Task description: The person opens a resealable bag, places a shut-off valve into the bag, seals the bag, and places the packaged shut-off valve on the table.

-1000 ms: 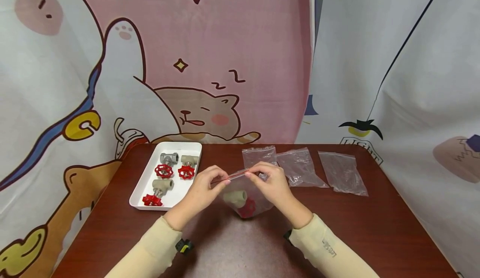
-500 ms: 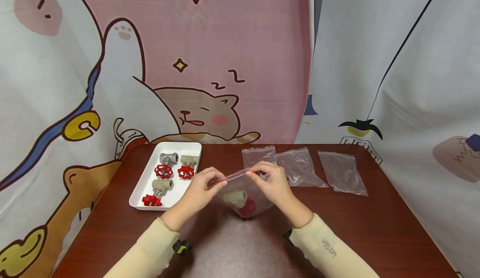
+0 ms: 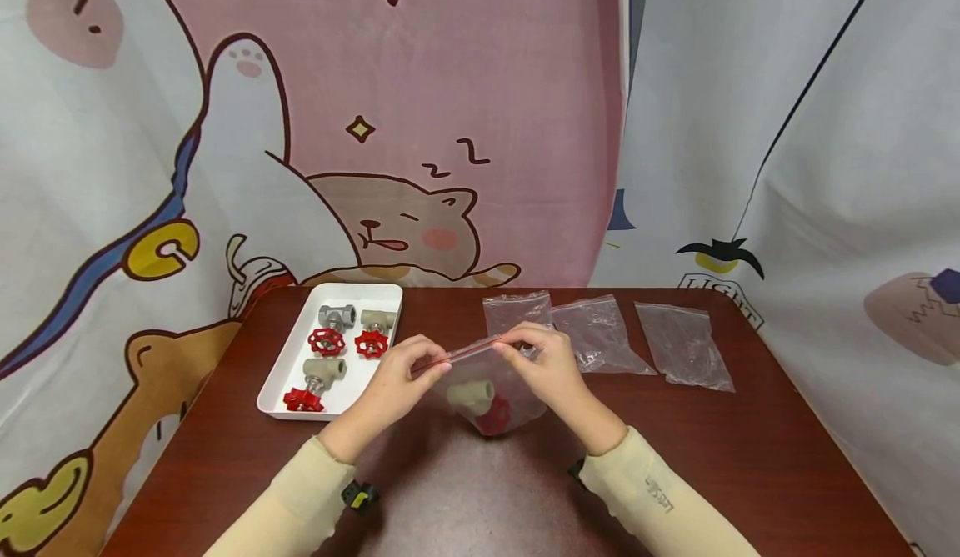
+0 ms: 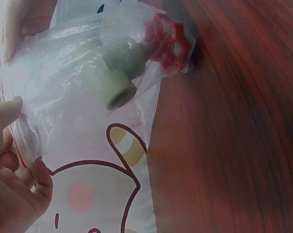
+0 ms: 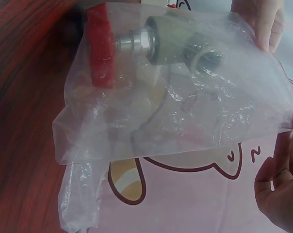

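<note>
Valve point(image 3: 469, 397) in clear bag point(image 3: 523, 398), long axis aslant, red handwheel point(image 3: 496, 417) lower right.

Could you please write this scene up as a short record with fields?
Held bag: clear, red strip along top edge; closure unclear
Inside it: one valve, beige body, red handwheel
Left hand: pinches that edge
Right hand: pinches the same edge, apart from the left
White tray: three more valves with red handwheels
Other bags: three, clear, lying on the reddish-brown table
</note>
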`<state>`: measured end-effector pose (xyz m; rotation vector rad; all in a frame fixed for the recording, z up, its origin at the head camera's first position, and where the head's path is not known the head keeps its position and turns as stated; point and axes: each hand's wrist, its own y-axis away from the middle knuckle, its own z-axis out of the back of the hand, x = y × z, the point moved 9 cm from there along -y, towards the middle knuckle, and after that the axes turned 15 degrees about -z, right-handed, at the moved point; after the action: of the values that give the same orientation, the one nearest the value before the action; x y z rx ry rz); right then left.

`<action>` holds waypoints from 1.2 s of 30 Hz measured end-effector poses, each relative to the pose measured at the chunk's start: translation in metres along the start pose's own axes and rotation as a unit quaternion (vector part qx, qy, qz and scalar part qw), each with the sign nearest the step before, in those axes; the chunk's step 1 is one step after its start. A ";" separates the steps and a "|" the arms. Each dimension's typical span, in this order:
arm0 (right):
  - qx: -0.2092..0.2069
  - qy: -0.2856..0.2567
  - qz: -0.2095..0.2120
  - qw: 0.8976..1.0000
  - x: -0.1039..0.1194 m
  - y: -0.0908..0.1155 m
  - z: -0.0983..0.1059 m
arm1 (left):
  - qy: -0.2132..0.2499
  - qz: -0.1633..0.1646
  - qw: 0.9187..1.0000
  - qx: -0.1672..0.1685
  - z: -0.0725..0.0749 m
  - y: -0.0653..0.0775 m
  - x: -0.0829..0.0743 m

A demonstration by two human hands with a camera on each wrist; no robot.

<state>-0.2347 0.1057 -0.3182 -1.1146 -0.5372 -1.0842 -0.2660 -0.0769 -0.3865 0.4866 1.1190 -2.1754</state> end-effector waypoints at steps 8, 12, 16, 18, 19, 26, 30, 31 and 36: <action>-0.003 0.002 0.002 1.000 0.000 0.000 0.001 | -0.001 0.001 1.000 0.002 0.001 0.000 0.000; -0.008 0.004 0.008 1.000 0.000 0.000 0.002 | -0.010 -0.005 1.000 0.000 0.001 0.001 0.000; -0.011 0.003 0.010 1.000 -0.001 0.000 0.003 | -0.015 -0.006 1.000 0.003 0.002 0.003 0.001; -0.010 0.002 0.008 1.000 -0.001 0.000 0.003 | -0.014 -0.006 1.000 0.005 0.002 0.004 0.002; -0.010 0.003 0.007 1.000 -0.002 0.000 0.003 | -0.013 -0.005 1.000 0.006 0.002 0.004 0.002; -0.018 0.011 0.005 1.000 -0.003 0.000 0.004 | -0.003 -0.009 1.000 0.000 0.004 0.006 0.002; -0.017 0.012 0.007 1.000 -0.004 0.000 0.004 | -0.003 -0.002 1.000 -0.002 0.004 0.008 0.005; -0.016 0.012 0.007 1.000 -0.004 0.000 0.004 | -0.005 0.000 1.000 -0.002 0.005 0.009 0.005; -0.012 0.009 0.001 1.000 -0.004 0.000 0.003 | -0.009 0.007 1.000 -0.001 0.006 0.011 0.008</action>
<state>-0.2359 0.1103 -0.3203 -1.1254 -0.5090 -1.1010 -0.2644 -0.0894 -0.3946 0.4723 1.1062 -2.1616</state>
